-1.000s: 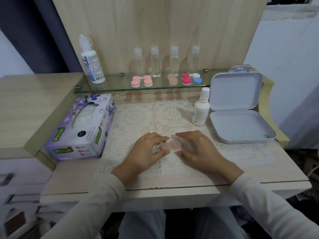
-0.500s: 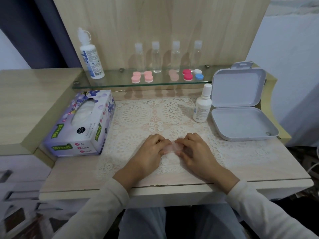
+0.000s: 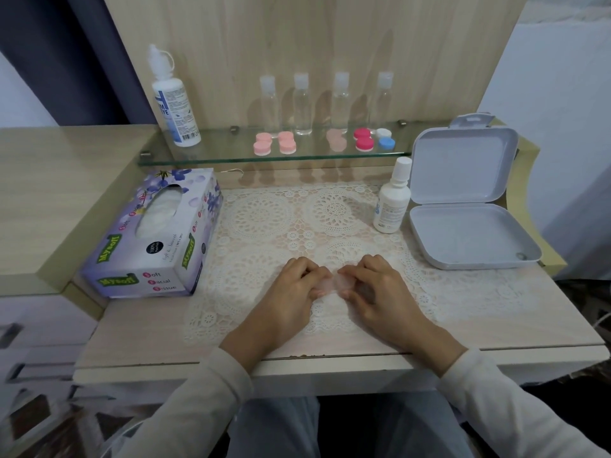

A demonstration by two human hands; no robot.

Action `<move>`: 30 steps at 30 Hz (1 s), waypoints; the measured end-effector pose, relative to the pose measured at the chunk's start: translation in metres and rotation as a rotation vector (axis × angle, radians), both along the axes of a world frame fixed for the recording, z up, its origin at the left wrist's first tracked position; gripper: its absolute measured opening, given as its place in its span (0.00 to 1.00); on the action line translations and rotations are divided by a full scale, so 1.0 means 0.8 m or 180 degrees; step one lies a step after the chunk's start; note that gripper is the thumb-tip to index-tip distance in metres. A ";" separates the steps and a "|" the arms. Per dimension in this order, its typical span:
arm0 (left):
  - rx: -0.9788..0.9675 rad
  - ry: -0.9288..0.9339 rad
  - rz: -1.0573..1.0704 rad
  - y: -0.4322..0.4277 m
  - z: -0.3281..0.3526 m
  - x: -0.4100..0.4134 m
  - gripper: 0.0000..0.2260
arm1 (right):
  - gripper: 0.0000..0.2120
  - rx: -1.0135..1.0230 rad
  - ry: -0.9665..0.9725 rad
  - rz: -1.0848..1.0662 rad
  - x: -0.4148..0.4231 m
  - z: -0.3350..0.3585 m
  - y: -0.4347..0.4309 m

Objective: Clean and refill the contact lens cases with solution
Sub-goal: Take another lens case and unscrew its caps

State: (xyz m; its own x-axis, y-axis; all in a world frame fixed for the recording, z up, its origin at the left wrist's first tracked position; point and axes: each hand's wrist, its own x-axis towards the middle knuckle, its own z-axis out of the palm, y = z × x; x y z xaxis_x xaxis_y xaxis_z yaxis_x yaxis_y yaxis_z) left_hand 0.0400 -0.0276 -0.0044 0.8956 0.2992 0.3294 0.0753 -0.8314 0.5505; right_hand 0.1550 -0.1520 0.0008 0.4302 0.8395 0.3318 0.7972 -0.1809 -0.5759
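A pale pink contact lens case [image 3: 330, 283] lies on the lace mat near the table's front. My left hand [image 3: 291, 289] grips its left end with curled fingers, and my right hand [image 3: 377, 289] grips its right end. Much of the case is hidden by my fingers. A small white solution bottle [image 3: 391, 201] stands upright on the mat, back right. On the glass shelf [image 3: 215, 153] sit several more lens cases: pink ones [image 3: 274, 143], a pale one [image 3: 335, 140], a red one [image 3: 363, 138] and a white-and-blue one [image 3: 385, 138].
A tall solution bottle [image 3: 173, 104] stands at the shelf's left end. Several clear small bottles [image 3: 322, 104] line the shelf's back. A tissue box [image 3: 158, 236] lies at the left. An open white hinged box [image 3: 463, 206] sits at the right.
Both hands have drawn closer together around the pink case, fingers curling tighter over it. The view has shifted slightly downward.
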 end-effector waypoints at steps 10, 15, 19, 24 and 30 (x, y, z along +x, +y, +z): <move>-0.0143 -0.0175 0.0456 0.004 -0.001 0.002 0.19 | 0.12 -0.0053 -0.0072 0.0000 -0.001 -0.001 -0.002; -0.0195 -0.0189 -0.0044 0.002 -0.001 -0.009 0.17 | 0.12 -0.0014 -0.0086 -0.0010 -0.001 -0.001 -0.002; -0.0344 -0.0259 0.0401 0.004 0.003 -0.002 0.13 | 0.13 -0.0052 -0.0116 -0.0013 0.000 -0.002 -0.002; -0.0323 -0.0195 0.0085 0.006 0.009 -0.003 0.14 | 0.14 -0.0027 -0.0081 -0.0021 0.000 0.000 -0.002; -0.0225 -0.0150 0.0194 0.011 0.015 0.000 0.14 | 0.14 -0.0060 -0.0090 0.0004 0.001 -0.001 -0.002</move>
